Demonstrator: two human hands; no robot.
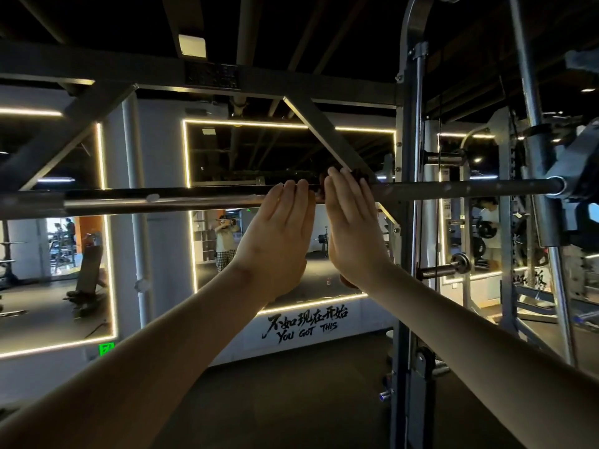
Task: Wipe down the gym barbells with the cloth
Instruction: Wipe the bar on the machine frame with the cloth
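Shows a dim gym from head height, both arms raised to a barbell (162, 202) lying level across a rack (406, 222). Places the left hand (275, 244) and right hand (353, 228) side by side near the bar's middle, almost touching, palms facing away. Holds the fingers of both nearly straight and together, tips laid over the bar's top; clamps on nothing visible, thumbs hidden. Traps a dark cloth (359, 175) between right hand and bar, one fold peeking past the fingertips and what looks like another below the wrist. Probably presses flat so the fabric can slide along the steel, and probably steadies the bar with the left. Reads, in brushed lettering (304, 325) on the white wall under a light-edged mirror (259, 150): 不如现在开始, then "YOU GOT THIS". Leaves a small green sign (107, 348) at lower left unreadable.
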